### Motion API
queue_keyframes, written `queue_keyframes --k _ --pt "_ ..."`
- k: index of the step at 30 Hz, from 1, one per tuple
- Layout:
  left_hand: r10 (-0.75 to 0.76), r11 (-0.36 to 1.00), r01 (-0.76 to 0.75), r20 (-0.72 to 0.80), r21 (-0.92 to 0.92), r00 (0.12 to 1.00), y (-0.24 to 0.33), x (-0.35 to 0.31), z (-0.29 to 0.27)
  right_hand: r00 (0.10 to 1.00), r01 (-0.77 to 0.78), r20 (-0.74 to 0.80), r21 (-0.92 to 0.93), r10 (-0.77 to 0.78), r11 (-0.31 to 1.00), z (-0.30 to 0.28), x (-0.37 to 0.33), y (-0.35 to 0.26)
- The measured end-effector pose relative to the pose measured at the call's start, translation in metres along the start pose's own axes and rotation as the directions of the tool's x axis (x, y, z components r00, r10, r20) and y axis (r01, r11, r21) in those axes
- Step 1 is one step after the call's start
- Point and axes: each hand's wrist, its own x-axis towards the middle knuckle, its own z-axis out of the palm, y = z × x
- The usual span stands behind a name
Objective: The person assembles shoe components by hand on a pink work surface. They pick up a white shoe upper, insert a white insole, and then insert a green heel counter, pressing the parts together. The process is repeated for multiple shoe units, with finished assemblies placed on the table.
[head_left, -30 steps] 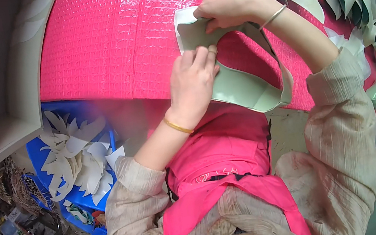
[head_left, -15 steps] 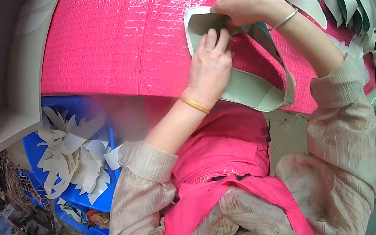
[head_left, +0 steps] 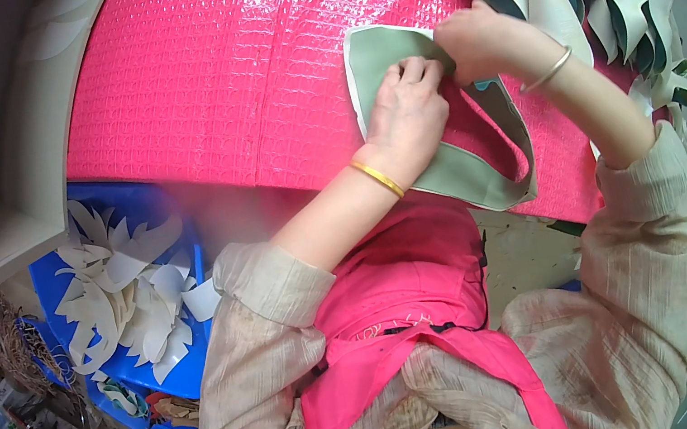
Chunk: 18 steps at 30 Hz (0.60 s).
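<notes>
Pink apron (head_left: 403, 291), beige rolled-up sleeves (head_left: 275, 283), gold left bangle (head_left: 378, 179), silver right bangle (head_left: 552, 68)

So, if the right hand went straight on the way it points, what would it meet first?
The right hand would probably meet the green piece first, immediately ahead; depth is unclear, so it might pass just above.

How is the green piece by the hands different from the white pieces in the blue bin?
The green piece is green with a pale edge; the white pieces are whitish to cream. The green piece is single; the white pieces are many, heaped together. The green piece is over the pink cover, with the left hand on it; the white pieces lie in the blue bin. Both have curvy edges.
</notes>
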Motion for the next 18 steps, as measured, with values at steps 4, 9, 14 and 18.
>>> queue_keyframes --k 4,9,14,18 --pt "-0.063 0.969 0.052 -0.04 -0.241 0.997 -0.02 0.008 -0.003 0.999 0.016 0.044 0.2 -0.025 0.98 0.002 -0.018 0.004" --pt "0.097 0.912 -0.102 -0.034 -0.398 0.995 -0.043 0.103 -0.014 0.81 0.042 -0.586 0.046 -0.007 0.998 0.054 -0.053 -0.022" --pt "0.368 0.827 -0.031 0.499 -0.561 0.784 -0.044 0.132 0.02 0.712 0.09 -0.697 -0.038 -0.091 0.995 0.062 -0.06 -0.028" --pt "0.255 0.89 -0.05 0.402 -0.454 0.88 -0.042 0.124 0.019 0.764 0.083 -0.643 0.171 0.047 0.982 0.068 -0.067 -0.042"
